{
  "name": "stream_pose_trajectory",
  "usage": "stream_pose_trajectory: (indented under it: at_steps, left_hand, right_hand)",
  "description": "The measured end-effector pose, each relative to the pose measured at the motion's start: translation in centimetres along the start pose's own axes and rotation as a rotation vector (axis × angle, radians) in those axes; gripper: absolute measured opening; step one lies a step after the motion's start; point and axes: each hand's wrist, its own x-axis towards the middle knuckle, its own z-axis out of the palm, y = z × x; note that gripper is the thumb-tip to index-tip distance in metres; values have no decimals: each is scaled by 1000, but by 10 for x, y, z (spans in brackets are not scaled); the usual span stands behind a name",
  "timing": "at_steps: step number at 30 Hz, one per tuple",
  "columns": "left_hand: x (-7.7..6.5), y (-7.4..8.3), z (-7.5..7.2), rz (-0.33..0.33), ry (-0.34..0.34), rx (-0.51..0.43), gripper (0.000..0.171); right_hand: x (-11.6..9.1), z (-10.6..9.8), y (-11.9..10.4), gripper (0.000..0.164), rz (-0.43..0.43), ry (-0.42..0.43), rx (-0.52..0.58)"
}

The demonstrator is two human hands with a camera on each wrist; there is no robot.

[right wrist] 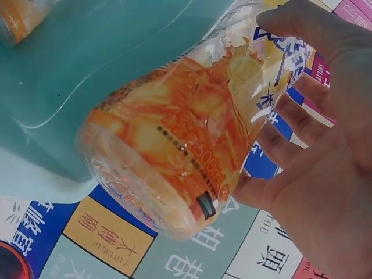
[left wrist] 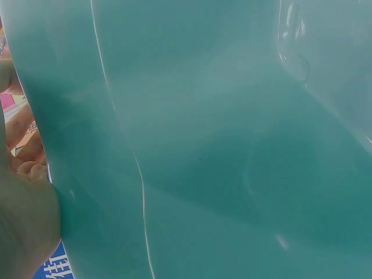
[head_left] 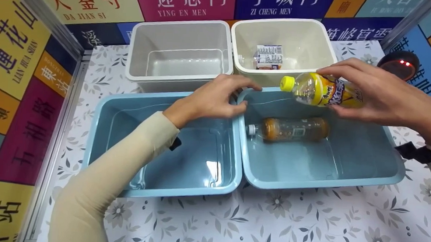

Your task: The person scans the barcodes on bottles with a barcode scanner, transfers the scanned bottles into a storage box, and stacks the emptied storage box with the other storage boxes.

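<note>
My right hand [head_left: 384,95] grips a clear drink bottle [head_left: 319,90] with a yellow cap and a yellow printed label. It holds the bottle on its side over the right blue bin [head_left: 349,172], cap pointing left. The right wrist view shows the bottle's orange label and base [right wrist: 168,151], with thumb and fingers around its upper part. Another bottle [head_left: 296,129], with a white cap and brown label, lies inside that bin. My left hand [head_left: 216,97], loosely bent and holding nothing, hovers near the adjoining rims of the two blue bins.
The left blue bin [head_left: 184,156] sits under my left forearm. Behind stand a grey bin [head_left: 181,60] and a cream bin [head_left: 301,35] holding a labelled piece of packaging [head_left: 269,57]. A dark round device [head_left: 399,64] with red lights stands at the back right.
</note>
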Motion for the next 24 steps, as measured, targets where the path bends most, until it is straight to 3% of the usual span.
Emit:
stream_pose_trajectory:
  at_steps: [17, 24]
  left_hand:
    - [0, -1, 1, 26, 14, -4, 49]
    - [0, 0, 0, 8, -1, -8, 50]
  right_hand:
    - [-7, -4, 4, 102, 93, 24, 5]
    - [-8, -5, 5, 100, 105, 35, 5]
